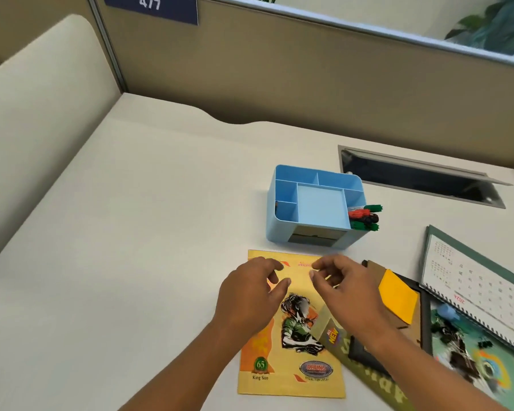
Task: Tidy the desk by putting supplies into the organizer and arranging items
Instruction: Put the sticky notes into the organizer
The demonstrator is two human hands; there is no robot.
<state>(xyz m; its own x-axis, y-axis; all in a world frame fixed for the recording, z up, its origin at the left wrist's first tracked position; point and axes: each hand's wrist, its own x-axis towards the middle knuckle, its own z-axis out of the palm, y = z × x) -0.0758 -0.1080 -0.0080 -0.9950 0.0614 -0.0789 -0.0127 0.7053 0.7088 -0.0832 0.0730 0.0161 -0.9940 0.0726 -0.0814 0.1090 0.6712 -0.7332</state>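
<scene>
A light blue organizer (282, 188) with several compartments stands mid-desk. Red, green and black markers (365, 216) stick out of its right compartment. In front of it lies a yellow notebook (291, 378) with a printed figure. My left hand (247, 301) and my right hand (347, 292) hover over the notebook's upper half, fingers loosely curled and holding nothing. To the right, an orange sticky-note pad (398, 298) lies on a brown board (374, 269).
A spiral desk calendar (475, 280) lies flat at the right. Below it a colourful book (475, 372) carries black binder clips and a small blue item. A cable slot with a raised flap (422, 179) is set in the desk behind. Partition walls enclose the back.
</scene>
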